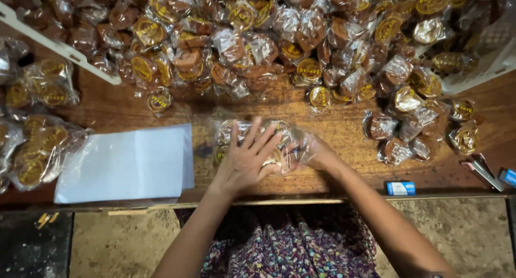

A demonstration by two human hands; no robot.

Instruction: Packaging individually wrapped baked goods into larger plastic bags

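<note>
A clear plastic bag [232,132] holding several round wrapped brown sweets lies on the wooden table [344,128] in front of me. My left hand [246,158] lies flat on top of it, fingers spread. Inside the bag's open right end sits my right hand [314,151], blurred by the plastic; whether it grips a sweet I cannot tell. A big heap of wrapped brown sweets with gold labels [258,41] covers the far side of the table.
A stack of flat empty clear bags [126,165] lies at the left. Filled bags [37,149] sit at the far left. Loose wrapped sweets [414,127] lie at the right. A small blue box [400,188] and a stapler-like tool [484,173] rest near the front edge. White trays [59,47] border the heap.
</note>
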